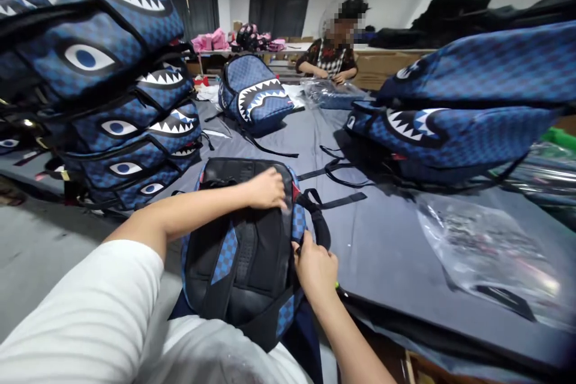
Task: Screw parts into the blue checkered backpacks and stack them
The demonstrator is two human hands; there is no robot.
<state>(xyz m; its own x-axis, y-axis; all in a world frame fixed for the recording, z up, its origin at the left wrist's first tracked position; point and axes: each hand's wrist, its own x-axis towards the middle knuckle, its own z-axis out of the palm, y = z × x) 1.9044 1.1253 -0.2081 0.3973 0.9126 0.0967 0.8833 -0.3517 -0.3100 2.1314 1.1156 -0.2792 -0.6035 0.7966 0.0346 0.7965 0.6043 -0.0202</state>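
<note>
A blue checkered backpack (269, 252) leans at the table's edge against my lap, its black padded back panel and shoulder straps facing up. My left hand (267, 188) reaches across the top of the panel, fingers curled down on its right edge; the fingertips are partly hidden. Lower on the same side, my right hand (316, 261) pinches the backpack's side edge near the zipper seam. A loose black strap (320, 229) loops out just above the right hand.
Stacked shark-face backpacks (121, 126) rise at the left. Another backpack (256, 96) stands ahead, and more (459, 132) lie piled at the right. Clear plastic bags (490, 252) rest on the grey-covered table (378, 240). Across it, a person (335, 54) handles plastic wrapping.
</note>
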